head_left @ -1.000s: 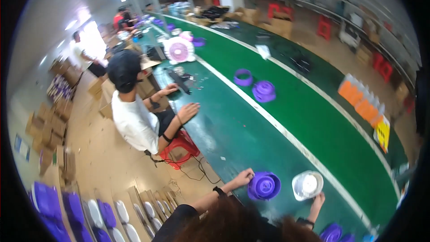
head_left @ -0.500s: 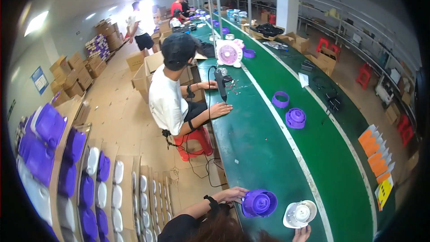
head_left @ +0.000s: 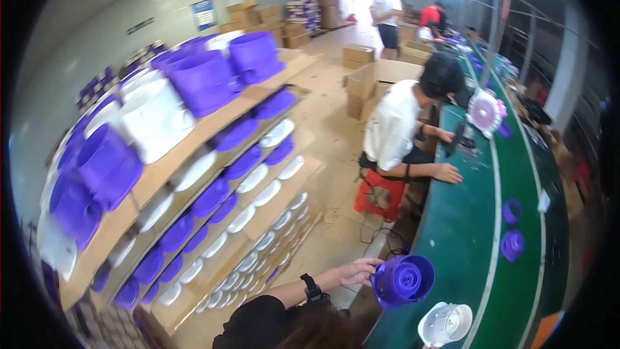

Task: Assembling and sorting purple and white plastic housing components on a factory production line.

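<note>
My left hand (head_left: 360,273), wearing a black wristband, is closed on the near-left side of a round purple plastic housing (head_left: 405,280). The housing's open face shows rings and a hub inside; it is at the left edge of the green table (head_left: 452,232), and I cannot tell whether it touches the surface. Close by on the right is a white housing (head_left: 445,324) of similar shape, with its open side up. Only a sliver of my right hand (head_left: 429,347) shows below it at the lower edge, its fingers cut off by the frame.
Cardboard-layered stacks of purple housings (head_left: 203,84) and white ones (head_left: 155,116) stand at left. A co-worker (head_left: 397,123) sits on a red stool (head_left: 380,195) farther along the table, near a pink-and-white fan (head_left: 485,114). Two purple parts (head_left: 512,245) lie on the belt.
The view has swung left, bringing the stacked housings more fully into sight. The purple housing is still in my left hand, now tilted differently. My right hand has nearly left the frame.
</note>
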### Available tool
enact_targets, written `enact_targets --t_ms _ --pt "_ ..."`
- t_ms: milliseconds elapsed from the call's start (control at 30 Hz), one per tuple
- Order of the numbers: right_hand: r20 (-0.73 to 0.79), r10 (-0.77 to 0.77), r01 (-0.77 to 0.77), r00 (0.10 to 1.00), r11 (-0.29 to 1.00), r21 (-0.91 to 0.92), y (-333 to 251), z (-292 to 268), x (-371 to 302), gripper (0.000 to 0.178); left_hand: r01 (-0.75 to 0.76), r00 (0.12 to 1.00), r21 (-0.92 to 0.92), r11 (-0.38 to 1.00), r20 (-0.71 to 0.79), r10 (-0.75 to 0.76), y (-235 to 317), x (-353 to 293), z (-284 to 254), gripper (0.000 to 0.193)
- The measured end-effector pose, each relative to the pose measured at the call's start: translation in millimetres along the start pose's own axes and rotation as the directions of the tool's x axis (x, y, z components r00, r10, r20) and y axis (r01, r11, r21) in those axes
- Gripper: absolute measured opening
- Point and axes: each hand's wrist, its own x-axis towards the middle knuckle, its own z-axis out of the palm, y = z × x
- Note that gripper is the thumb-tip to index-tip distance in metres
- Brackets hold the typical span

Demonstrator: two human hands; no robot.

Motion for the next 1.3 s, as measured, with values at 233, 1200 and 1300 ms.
enact_targets --t_ms 233,1200,1300 --pt "0.296 -0.290 0.215 0.910 0.941 0.260 -113 90 119 0.042 -0.443 0.849 0.115 0.889 -0.264 0.457 85 -155 62 0.039" --pt "0.208 0.876 -0.645 0.436 0.143 0.751 -41 18 31 0.026 -0.384 0.882 -0.043 0.923 -0.313 0.352 23 -173 34 0.044" --pt "0.075 0.929 -0.583 0.363 0.164 0.796 -23 -16 1 0.028 -0.189 0.954 -0.053 0.981 -0.246 0.170 -6 -101 8 0.047"
